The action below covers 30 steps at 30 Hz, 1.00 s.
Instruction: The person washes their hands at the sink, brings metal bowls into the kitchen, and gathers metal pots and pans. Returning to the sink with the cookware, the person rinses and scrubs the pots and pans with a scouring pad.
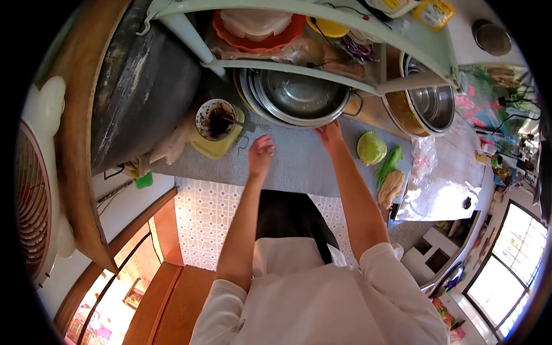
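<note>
My right hand (330, 134) is at the front rim of the stacked metal basins (302, 98), with its fingertips touching the rim and partly hidden beneath it. Over the grey counter (287, 161), my left hand (261, 152) hangs with curled fingers and nothing visible in it. To its left, a white bowl (217, 119) with dark paste and a utensil rests on a yellow-green board (215, 148). A green cabbage (371, 148) lies to the right of my right hand.
A pale green shelf (299, 72) spans above the basins and holds a red basin (259, 40). Metal pots (428, 103) stand at the right. A green cloth (390, 167) and a tan cloth (392, 188) lie by the counter's right edge. A fan (34, 195) is far left.
</note>
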Available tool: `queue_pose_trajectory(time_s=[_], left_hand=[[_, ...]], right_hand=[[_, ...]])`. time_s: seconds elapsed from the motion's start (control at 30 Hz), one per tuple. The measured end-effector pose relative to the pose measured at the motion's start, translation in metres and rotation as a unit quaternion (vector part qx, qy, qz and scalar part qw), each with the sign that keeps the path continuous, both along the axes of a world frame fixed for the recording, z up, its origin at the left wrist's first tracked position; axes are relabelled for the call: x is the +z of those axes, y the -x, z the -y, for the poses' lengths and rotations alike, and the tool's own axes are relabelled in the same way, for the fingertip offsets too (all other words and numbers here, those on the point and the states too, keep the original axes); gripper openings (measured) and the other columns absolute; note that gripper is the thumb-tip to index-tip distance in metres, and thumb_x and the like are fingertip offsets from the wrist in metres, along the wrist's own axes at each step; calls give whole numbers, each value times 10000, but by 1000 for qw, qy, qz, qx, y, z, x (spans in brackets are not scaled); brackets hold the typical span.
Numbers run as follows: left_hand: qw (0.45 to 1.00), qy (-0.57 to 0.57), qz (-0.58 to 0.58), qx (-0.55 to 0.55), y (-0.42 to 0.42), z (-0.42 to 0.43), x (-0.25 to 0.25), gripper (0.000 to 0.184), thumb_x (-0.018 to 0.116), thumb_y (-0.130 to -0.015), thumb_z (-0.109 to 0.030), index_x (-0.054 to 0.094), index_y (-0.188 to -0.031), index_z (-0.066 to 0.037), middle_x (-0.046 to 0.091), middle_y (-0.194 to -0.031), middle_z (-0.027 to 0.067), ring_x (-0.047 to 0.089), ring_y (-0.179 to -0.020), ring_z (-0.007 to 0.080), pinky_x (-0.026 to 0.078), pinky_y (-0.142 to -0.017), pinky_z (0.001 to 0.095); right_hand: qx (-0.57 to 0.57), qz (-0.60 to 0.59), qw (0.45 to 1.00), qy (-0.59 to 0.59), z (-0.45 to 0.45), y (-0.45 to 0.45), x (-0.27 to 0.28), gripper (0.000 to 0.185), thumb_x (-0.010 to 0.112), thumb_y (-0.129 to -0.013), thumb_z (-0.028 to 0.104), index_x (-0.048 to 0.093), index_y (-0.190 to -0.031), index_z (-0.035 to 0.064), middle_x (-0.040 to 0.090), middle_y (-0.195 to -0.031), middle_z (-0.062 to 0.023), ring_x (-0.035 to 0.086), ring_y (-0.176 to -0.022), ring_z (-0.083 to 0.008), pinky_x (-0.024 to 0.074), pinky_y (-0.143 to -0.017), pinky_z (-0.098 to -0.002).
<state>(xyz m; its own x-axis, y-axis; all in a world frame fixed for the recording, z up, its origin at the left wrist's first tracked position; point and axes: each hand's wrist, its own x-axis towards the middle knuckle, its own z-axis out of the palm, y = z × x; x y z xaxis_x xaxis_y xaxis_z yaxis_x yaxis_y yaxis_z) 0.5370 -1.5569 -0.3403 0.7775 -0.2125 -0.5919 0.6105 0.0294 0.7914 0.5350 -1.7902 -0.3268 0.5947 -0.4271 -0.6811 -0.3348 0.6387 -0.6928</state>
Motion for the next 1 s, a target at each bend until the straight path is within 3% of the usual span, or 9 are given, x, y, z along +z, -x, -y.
queue_pose_trajectory(time_s=[0.17,0.3,0.33,0.43,0.63,0.7,0.8,0.87,1.0], left_hand=[[975,120,-48,182,-25,60,11,344,443,-888,-229,411,-1211,-117,492,-1152,56,495,-1010,166,417,-836,312],[920,199,-93,325,-52,72,14,382,446,-890,-348,390,-1226,-177,476,-1167,7,490,-1012,152,430,-808,296],[919,203,-96,323,-55,73,10,382,446,-890,-348,390,-1226,-177,476,-1167,7,490,-1012,152,430,-808,296],[949,186,19,255,-56,71,0,252,492,-875,-275,472,-1099,-163,542,-824,-70,428,-597,22,307,-462,174],[971,101,115,183,-62,65,-12,251,529,-841,-153,461,-1068,-71,528,-797,-31,421,-577,35,329,-483,184],[983,75,99,134,-62,61,-9,441,517,-848,-144,346,-1234,-16,504,-1099,59,485,-936,106,399,-752,210],[985,61,91,131,-62,57,-10,451,523,-840,-116,343,-1237,-2,485,-1130,81,458,-1003,142,368,-838,240],[973,74,153,156,-62,61,-11,278,536,-825,-113,458,-1075,-23,521,-859,-9,435,-652,47,346,-531,186],[979,100,104,144,-63,58,-20,271,538,-819,-95,465,-1068,-20,524,-861,-5,434,-649,49,341,-529,186]], right_hand=[[-85,196,955,-208,18,-6,-1,337,367,-905,309,455,-1167,116,510,-1175,-43,490,-1069,-206,386,-928,-391],[-97,142,968,-184,25,-15,-23,310,407,-882,258,496,-1123,83,538,-1141,-47,497,-1058,-208,420,-900,-362],[-99,142,969,-178,28,-17,-29,310,407,-882,258,496,-1123,83,538,-1141,-47,497,-1058,-208,420,-900,-362],[-119,-3,991,-66,20,-18,-22,301,476,-853,307,506,-1061,91,566,-1023,-22,533,-950,-181,482,-767,-312],[-141,44,988,-50,20,-18,-29,286,503,-848,262,501,-1096,119,566,-1039,-21,548,-944,-173,474,-784,-332],[-152,20,987,-55,22,-17,-31,300,500,-851,264,493,-1111,114,560,-1047,-23,539,-960,-173,460,-811,-324],[-61,80,995,0,17,-15,-31,459,380,-883,421,396,-1236,128,471,-1201,-15,426,-1090,-177,344,-917,-310],[-58,84,992,80,19,-18,-32,448,383,-896,361,371,-1260,100,449,-1209,-43,400,-1106,-185,324,-932,-311],[-94,89,989,77,24,-21,-45,450,409,-895,309,341,-1282,90,434,-1211,-40,399,-1094,-178,335,-921,-306]])
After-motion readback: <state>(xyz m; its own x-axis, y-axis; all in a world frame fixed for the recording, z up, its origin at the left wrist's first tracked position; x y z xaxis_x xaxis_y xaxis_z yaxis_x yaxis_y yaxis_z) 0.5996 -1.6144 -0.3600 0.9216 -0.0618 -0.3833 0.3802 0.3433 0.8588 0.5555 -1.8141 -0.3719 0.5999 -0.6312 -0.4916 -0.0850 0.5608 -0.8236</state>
